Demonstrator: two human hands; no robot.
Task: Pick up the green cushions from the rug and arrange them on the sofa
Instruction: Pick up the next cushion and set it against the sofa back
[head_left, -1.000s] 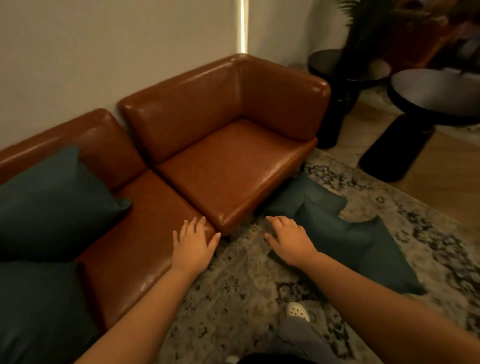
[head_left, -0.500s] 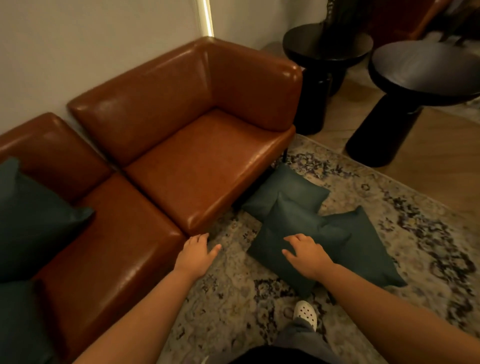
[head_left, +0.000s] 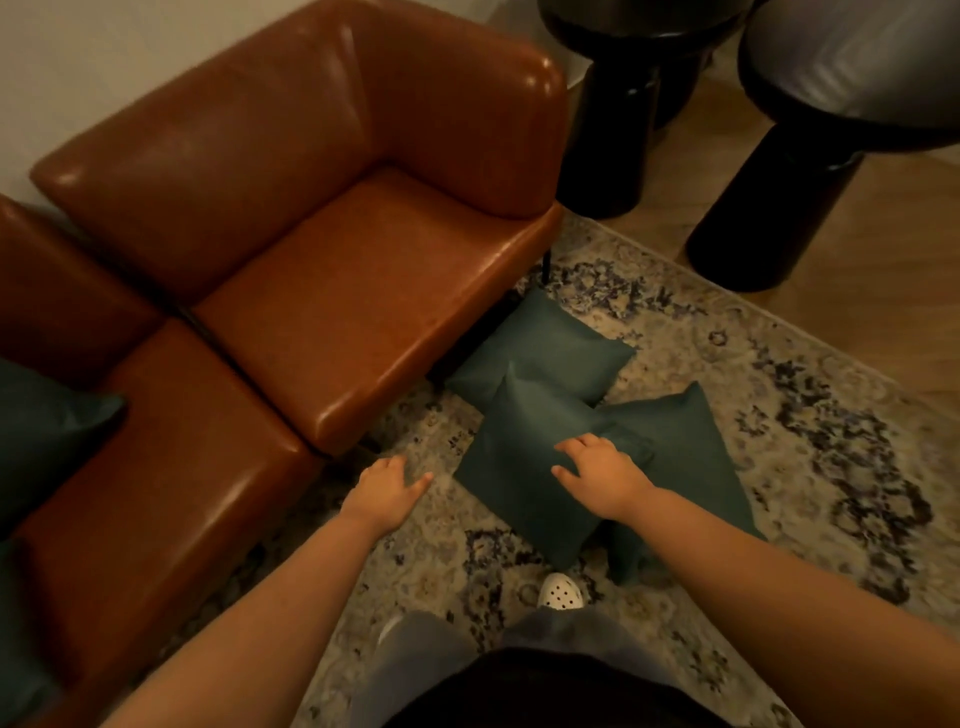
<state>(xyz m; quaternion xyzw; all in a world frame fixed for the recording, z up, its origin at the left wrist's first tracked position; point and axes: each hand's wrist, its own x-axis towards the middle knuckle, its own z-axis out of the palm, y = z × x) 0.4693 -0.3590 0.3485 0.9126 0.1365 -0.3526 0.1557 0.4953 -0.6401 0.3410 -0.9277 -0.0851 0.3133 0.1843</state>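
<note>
1. Three green cushions (head_left: 550, 353) lie overlapping on the rug (head_left: 789, 395), just beside the leather sofa (head_left: 332, 291).
2. The right hand (head_left: 602, 470) rests spread on the nearest cushion (head_left: 511, 483), not gripping; the left hand (head_left: 387, 491) hovers open.
3. This looks like the pickup step; next, both hands likely grip its edges.

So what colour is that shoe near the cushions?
The shoe is white with little dark dots; the head view shows it best.

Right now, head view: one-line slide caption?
Left hand and right hand reach toward three green cushions overlapping on the rug beside the sofa.
</note>
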